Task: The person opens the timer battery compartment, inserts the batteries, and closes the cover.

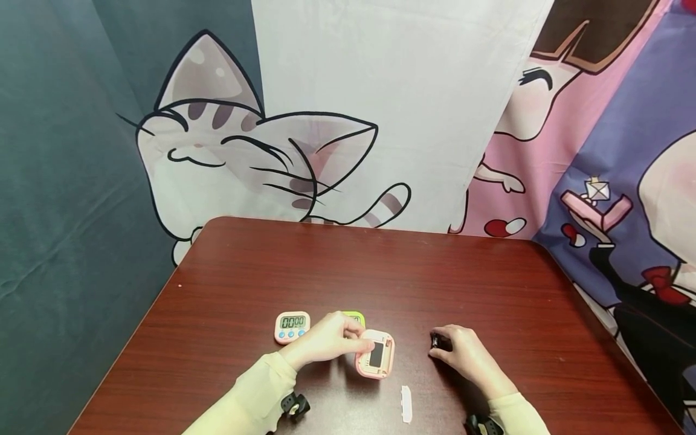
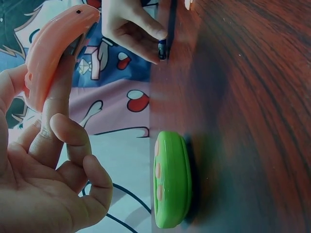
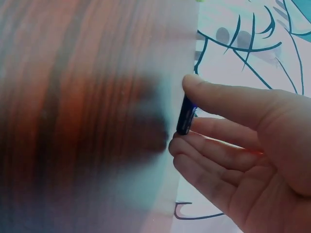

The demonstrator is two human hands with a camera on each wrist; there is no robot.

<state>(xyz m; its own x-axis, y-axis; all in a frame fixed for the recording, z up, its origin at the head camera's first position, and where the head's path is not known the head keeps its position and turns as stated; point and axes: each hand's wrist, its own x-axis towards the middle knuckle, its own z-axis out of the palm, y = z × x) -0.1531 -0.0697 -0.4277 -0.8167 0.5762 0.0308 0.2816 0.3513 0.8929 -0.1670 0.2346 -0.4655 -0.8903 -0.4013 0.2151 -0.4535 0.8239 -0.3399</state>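
Note:
My left hand (image 1: 326,339) pinches a pink digital timer (image 1: 376,355) between thumb and fingers, above the table. Its back faces up in the head view, with a dark rectangle in the middle and an uncovered battery slot along the right side. To the right, my right hand (image 1: 461,353) pinches a small dark battery (image 3: 185,116) between thumb and fingertips, close to the table surface. A narrow white plastic strip (image 1: 406,404) lies on the table between the hands, nearer the front.
A green timer (image 2: 172,179) sits on the table behind my left hand, partly hidden in the head view. Left of it, another pale pink timer (image 1: 292,327) shows its display and blue buttons. The brown table (image 1: 380,266) ends at a printed cloth backdrop.

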